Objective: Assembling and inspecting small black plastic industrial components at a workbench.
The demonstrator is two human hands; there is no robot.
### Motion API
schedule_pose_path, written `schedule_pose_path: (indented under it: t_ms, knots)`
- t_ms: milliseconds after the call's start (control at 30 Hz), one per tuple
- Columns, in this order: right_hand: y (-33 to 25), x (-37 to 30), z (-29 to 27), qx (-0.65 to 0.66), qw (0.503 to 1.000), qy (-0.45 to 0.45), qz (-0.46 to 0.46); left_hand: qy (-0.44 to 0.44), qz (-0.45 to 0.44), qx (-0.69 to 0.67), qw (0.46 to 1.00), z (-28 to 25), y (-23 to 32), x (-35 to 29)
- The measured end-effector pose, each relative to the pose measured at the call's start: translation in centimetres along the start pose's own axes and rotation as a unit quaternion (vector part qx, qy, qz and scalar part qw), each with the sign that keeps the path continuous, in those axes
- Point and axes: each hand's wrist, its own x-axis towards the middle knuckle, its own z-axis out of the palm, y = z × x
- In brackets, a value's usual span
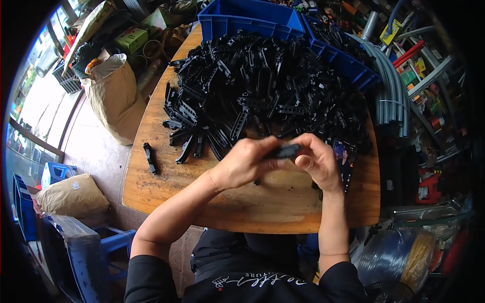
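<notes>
Over the near half of the wooden table (242, 212), both my hands meet around a small black plastic part (288, 151). My left hand (247, 160) closes on one end of it, with the fingers partly smeared by motion. The other end sits between the curled fingers and thumb of my right hand (319, 160). Just beyond them spreads a large heap of black slotted plastic parts (262, 76). One single black part (150, 158) lies apart from the heap, by the table's left edge. The held part's exact shape is blurred.
Blue plastic bins (252, 22) stand at the table's far side. A phone with a lit screen (344, 156) lies right of my right hand. Left of the table are a tall brown sack (113, 101) and a blue stool (113, 245). Grey hoses (391, 96) hang at the right.
</notes>
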Motion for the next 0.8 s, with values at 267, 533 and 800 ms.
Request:
schedule_pose_path:
  t_ms: [267,533,800]
  knots:
    - [6.2,7.6,4.6,-0.491,0.846,0.099,-0.184,0.266,-0.089,-0.161,0.946,-3.8,-2.4,0.3]
    - [-1.1,4.0,3.9,-0.169,0.979,0.073,-0.090,0.160,-0.179,-0.151,0.959,-0.4,-0.2,-0.2]
    - [2.2,0.2,1.2,-0.471,0.877,0.086,-0.034,0.181,-0.213,-0.288,0.916,-0.6,-0.6,0.2]
